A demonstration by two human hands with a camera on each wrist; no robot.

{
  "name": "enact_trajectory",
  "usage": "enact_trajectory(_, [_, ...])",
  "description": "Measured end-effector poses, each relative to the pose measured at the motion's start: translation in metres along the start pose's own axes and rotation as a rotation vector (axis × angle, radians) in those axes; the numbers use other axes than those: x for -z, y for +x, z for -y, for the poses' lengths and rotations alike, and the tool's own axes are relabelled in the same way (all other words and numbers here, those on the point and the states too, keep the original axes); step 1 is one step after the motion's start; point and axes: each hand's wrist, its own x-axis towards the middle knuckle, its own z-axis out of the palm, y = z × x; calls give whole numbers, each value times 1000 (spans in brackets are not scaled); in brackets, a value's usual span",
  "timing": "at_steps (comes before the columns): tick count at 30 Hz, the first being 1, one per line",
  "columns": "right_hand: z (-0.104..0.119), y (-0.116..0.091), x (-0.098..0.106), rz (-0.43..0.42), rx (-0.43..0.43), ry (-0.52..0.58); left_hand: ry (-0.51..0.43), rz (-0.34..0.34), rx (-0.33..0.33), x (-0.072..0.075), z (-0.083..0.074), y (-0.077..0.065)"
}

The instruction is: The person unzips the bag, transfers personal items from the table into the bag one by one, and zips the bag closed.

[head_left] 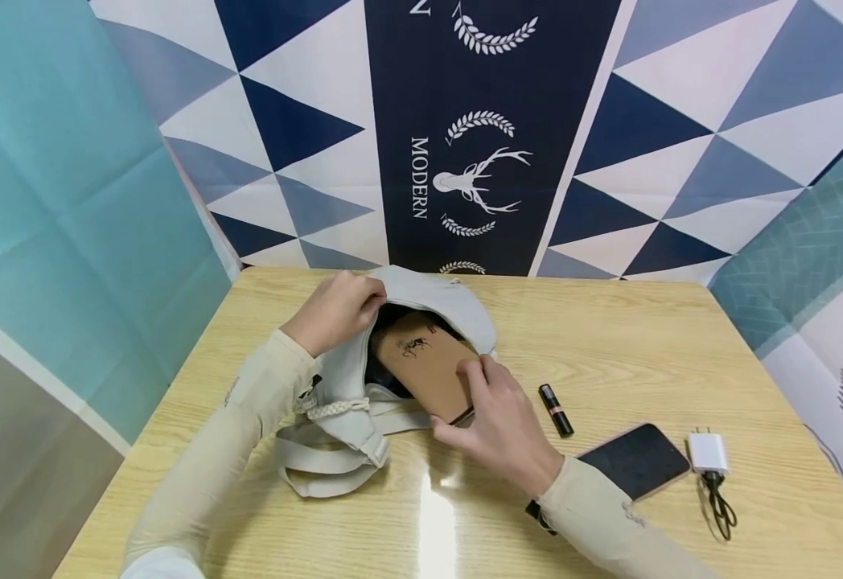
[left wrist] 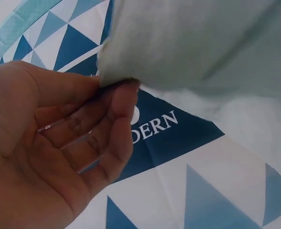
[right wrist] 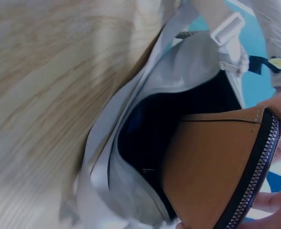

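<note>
A pale grey fabric bag (head_left: 342,370) with a strap lies on the table, its mouth wide apart and dark inside. My left hand (head_left: 339,310) pinches the rim of the bag between thumb and fingers; in the left wrist view the bag's cloth (left wrist: 188,43) hangs from that pinch. A tan wallet (head_left: 429,362) with a dark printed figure is partly inside the mouth. Its zipped end (right wrist: 257,171) sticks out toward my right hand (head_left: 497,418), which grips it by the edges. The wallet's far end is hidden in the bag.
Right of the bag lies a black lipstick-like tube (head_left: 555,410) with a pink band. Farther right are a phone (head_left: 639,460), partly behind the right forearm, and a white charger (head_left: 708,452) with a black cable (head_left: 718,507). A patterned cloth (head_left: 320,161) hangs behind the table.
</note>
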Motion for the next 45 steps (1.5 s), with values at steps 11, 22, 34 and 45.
enact_trajectory(11, [8,19,-35,116,0,-104,-40,27,-36,-4,-7,-4])
enact_trajectory(22, [11,8,-48,107,83,-223,-70,45,-44,-4,-6,0])
enact_trajectory(34, [7,23,-46,85,123,-162,-82,64,-45,-8,-6,-2])
enact_trajectory(45, [-14,42,-39,233,343,8,-91,114,-46,-4,-7,-1])
